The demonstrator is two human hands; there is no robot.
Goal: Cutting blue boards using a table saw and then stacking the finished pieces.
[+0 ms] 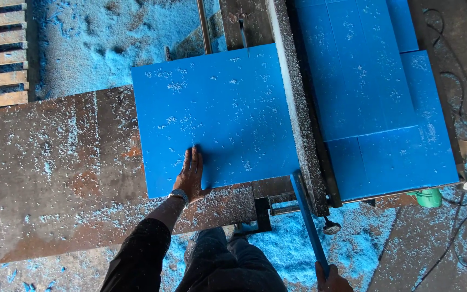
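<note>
Blue board (217, 116) lies flat on rusty saw table (44, 178), far edge at blade (242, 33). L hand (191, 176) spread flat, pressed on board's near edge; R hand (332, 279), below-right of board, closed round blue strip (308, 224). Board best kept tight vs fence (295, 103), fingers kept off cut line.

Bright blue plastic sheet (217, 119), speckled with pale shavings. Saw table (55, 173) rust-brown, dusted light blue. Stacked panels (374, 108) the same blue. Narrow strip (309, 227) blue. Sleeve (136, 254) black.

A matt, smooth blue plastic sheet (217, 119) was seen on a rusty, rough metal surface (49, 178) dusted with blue shavings (82, 38).
</note>
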